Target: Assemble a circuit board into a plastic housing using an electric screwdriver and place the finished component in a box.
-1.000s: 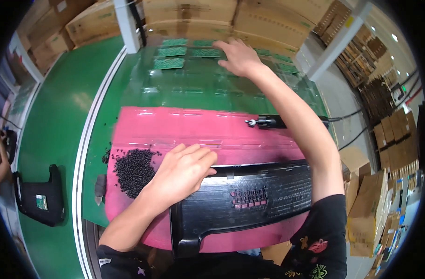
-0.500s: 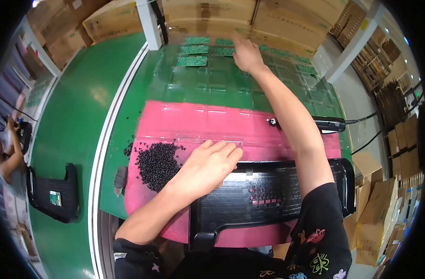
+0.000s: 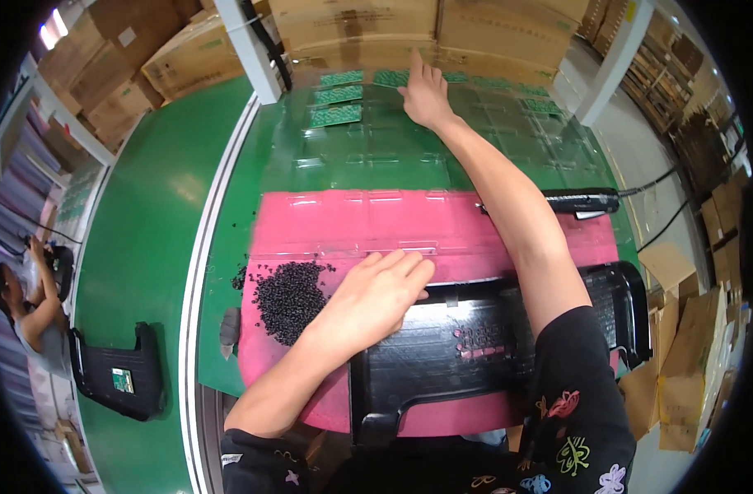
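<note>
A long black moulded plastic panel (image 3: 475, 346) is pressed flat against the pink mat (image 3: 327, 230) in the lower centre of the frame. Its long axis runs left to right and its tabbed end points toward the lower left. It is steadied by the left hand (image 3: 376, 300), whose fingers (image 3: 409, 265) lie spread and flat over the panel's upper edge, gripping nothing.

The right hand (image 3: 426, 95) is stretched to the upper centre. Its fingers are extended and loosely open over a small green circuit board (image 3: 393, 78) in the clear plastic tray (image 3: 376, 156); whether the board is touched cannot be told.

The step in hand is judged to be the fetching of a board. Next, a clean pinch on its edges would be needed.

A heap of small black pellets (image 3: 290, 296) lies just left of the steadying hand.
</note>
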A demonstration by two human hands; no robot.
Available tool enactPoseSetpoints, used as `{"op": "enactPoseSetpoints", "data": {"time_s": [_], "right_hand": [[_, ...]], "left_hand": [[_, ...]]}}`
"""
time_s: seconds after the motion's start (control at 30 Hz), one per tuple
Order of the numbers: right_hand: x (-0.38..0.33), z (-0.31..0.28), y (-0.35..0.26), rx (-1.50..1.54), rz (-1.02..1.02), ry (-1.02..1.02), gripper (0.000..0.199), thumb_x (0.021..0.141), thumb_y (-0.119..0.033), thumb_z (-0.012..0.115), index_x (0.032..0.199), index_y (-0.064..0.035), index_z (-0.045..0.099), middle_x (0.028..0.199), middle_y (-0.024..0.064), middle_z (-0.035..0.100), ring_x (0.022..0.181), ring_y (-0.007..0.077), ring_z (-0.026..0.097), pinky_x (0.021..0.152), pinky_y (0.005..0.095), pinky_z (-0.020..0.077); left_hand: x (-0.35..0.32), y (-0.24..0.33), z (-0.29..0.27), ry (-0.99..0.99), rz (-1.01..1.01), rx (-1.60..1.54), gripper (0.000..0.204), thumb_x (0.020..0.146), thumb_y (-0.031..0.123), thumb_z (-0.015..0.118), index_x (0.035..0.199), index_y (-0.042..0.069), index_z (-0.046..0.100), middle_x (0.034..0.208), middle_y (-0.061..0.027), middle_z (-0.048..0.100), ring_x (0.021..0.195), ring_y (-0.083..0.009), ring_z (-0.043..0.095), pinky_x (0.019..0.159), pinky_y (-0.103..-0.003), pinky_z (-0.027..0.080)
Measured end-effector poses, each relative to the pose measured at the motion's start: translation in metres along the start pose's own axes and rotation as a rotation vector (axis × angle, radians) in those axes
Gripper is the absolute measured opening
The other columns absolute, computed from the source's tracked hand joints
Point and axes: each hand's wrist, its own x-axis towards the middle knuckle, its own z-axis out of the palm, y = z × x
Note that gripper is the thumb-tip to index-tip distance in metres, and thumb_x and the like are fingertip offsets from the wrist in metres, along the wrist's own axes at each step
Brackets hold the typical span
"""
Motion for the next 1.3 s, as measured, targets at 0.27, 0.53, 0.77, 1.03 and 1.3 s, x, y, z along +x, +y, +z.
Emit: {"op": "enactPoseSetpoints", "data": {"time_s": [0.27,0.53,0.77,1.03,1.3], "right_hand": [[-0.062,-0.116,-0.02,1.311,0.243,0.096,0.091,0.099,-0.022,0.058,0.151,0.0046,-0.012,0.125,0.023,0.054,0.113,0.0359,0.06,0.101,0.0475,0.0479],[-0.217,-0.23,-0.091,1.6,0.617,-0.027,0.052,0.098,-0.011,0.055,0.147,-0.0103,0.036,0.11,0.0181,0.06,0.104,0.0385,0.065,0.08,0.0435,0.0568],[-0.302,-0.19,-0.054,1.448,-0.006,-0.115,0.078,0.087,-0.01,0.058,0.153,-0.0053,0.017,0.128,0.0238,0.056,0.125,0.0357,0.056,0.105,0.0474,0.0473],[-0.336,-0.187,-0.045,1.345,-0.019,-0.121,0.074,0.091,-0.015,0.063,0.15,0.0005,0.022,0.135,0.0249,0.053,0.129,0.0331,0.053,0.109,0.045,0.0418],[-0.342,-0.213,0.008,0.452,-0.302,-0.214,0.055,0.067,-0.02,0.087,0.114,-0.0028,0.063,0.126,0.0143,0.056,0.117,0.0325,0.055,0.099,0.0416,0.0451]], "left_hand": [[0.004,0.009,-0.004,-0.008,-0.049,0.014,0.021,0.085,0.017,0.069,0.088,0.002,0.054,0.086,-0.0146,0.058,0.084,-0.0351,0.058,0.075,-0.045,0.047],[-0.004,0.018,-0.01,0.292,-0.184,-0.211,0.042,0.077,0.021,0.082,0.111,0.001,0.066,0.101,-0.0133,0.07,0.095,-0.026,0.068,0.083,-0.036,0.053],[-0.007,0.038,-0.001,0.309,-0.173,-0.771,0.061,0.07,0.014,0.089,0.123,-0.003,0.064,0.115,-0.0138,0.069,0.101,-0.0195,0.067,0.085,-0.03,0.055],[-0.013,0.041,0.007,0.304,-0.106,-0.505,0.059,0.064,0.01,0.088,0.118,0.002,0.068,0.101,-0.0095,0.071,0.082,-0.0154,0.068,0.072,-0.027,0.056],[-0.015,0.045,0.007,0.026,-0.07,-0.454,0.058,0.06,0.008,0.084,0.115,0.0,0.067,0.101,-0.0128,0.068,0.088,-0.0231,0.068,0.076,-0.031,0.054]]}}
